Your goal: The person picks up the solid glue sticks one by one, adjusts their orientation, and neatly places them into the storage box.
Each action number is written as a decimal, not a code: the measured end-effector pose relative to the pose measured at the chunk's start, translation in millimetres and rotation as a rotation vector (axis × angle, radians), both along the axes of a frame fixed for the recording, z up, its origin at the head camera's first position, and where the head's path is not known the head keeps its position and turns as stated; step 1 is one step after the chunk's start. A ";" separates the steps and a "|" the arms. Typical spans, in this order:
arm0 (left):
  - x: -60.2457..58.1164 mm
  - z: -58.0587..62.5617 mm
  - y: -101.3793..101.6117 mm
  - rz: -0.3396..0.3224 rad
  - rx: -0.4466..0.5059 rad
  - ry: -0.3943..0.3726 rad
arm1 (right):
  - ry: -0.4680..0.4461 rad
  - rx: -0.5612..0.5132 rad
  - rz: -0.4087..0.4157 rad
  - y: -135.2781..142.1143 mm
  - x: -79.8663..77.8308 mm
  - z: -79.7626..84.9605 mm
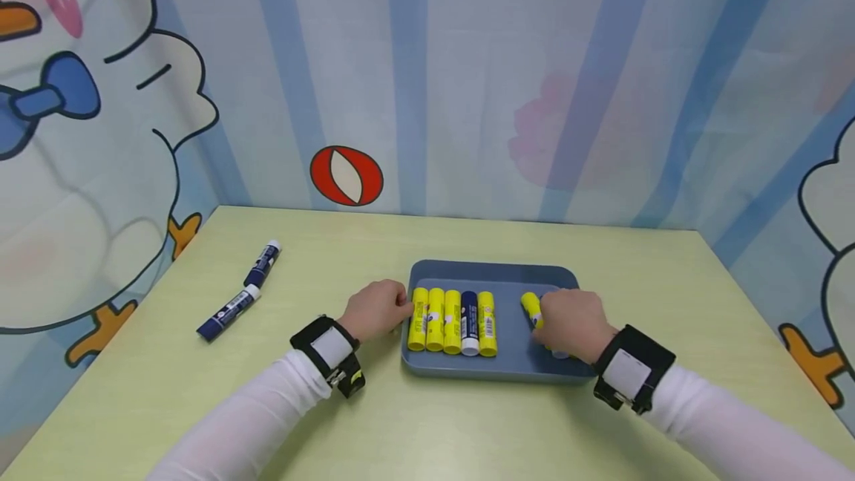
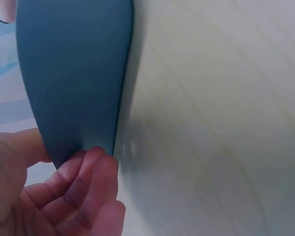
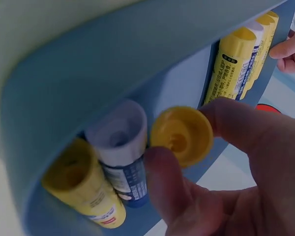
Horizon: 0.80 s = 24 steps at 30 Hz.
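My right hand [image 1: 573, 324] pinches a yellow glue stick [image 3: 182, 135] between thumb and fingers, inside the right part of a blue-grey tray [image 1: 481, 372]. In the right wrist view, a blue glue stick [image 3: 125, 172] with a white end and another yellow glue stick [image 3: 96, 199] lie beside it, mostly hidden by that hand in the head view. My left hand [image 1: 375, 309] grips the tray's left wall [image 2: 78, 73]. Near it, inside the tray, yellow glue sticks [image 1: 435, 320] lie side by side with one blue glue stick [image 1: 470, 324] among them.
Two blue glue sticks, a nearer one [image 1: 228, 313] and a farther one [image 1: 262, 263], lie end to end on the left of the pale yellow table [image 1: 334, 243]. A printed cloth backdrop [image 1: 454, 95] rises behind the table's back edge.
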<state>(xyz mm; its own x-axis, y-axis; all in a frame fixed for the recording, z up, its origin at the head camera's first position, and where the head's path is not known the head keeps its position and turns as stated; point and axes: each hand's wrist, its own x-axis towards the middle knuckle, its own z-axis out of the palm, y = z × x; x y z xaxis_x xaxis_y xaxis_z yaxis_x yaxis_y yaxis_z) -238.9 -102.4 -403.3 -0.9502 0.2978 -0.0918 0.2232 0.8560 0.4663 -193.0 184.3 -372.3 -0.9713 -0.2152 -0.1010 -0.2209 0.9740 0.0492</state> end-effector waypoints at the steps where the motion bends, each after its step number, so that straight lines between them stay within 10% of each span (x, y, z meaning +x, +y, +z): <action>1: -0.1 0.0 0.0 0.000 0.000 -0.002 | -0.014 0.021 -0.002 -1.8 -1.1 -1.2; 16: -1.5 -1.0 -0.3 0.000 0.010 -0.001 | -0.085 0.057 -0.008 -7.3 -5.6 -7.8; 24: -0.9 -2.8 -1.2 -0.003 0.018 0.000 | -0.051 -0.140 -0.057 22.3 -5.7 7.4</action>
<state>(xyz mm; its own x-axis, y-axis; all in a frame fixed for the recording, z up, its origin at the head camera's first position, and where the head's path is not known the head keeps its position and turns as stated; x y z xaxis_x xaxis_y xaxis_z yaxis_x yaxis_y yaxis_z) -239.9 -103.6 -406.1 -0.9492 0.3025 -0.0862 0.2262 0.8469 0.4812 -198.7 206.6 -364.9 -0.9767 -0.1749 -0.1240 -0.1634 0.9817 -0.0976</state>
